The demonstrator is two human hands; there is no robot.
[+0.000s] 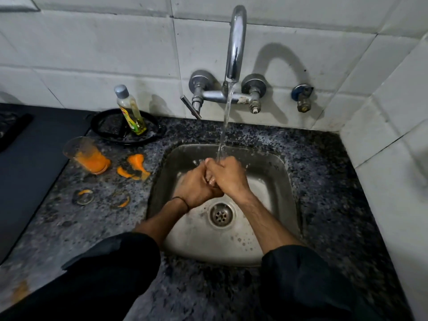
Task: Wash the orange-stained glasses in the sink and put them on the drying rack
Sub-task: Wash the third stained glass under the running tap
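Over sink (287, 177), under tap (236, 42) stream, left hand (196, 185) and right hand (230, 176) clasp; each grip curls round the other. Orange-stained glass (85, 154) sits on bench (324, 172), left of sink.

A home kitchen: a steel sink (273, 163) set in a speckled granite worktop (324, 158), a chrome wall tap (235, 47) on white tiles (92, 42), a dish-soap bottle (130, 111).
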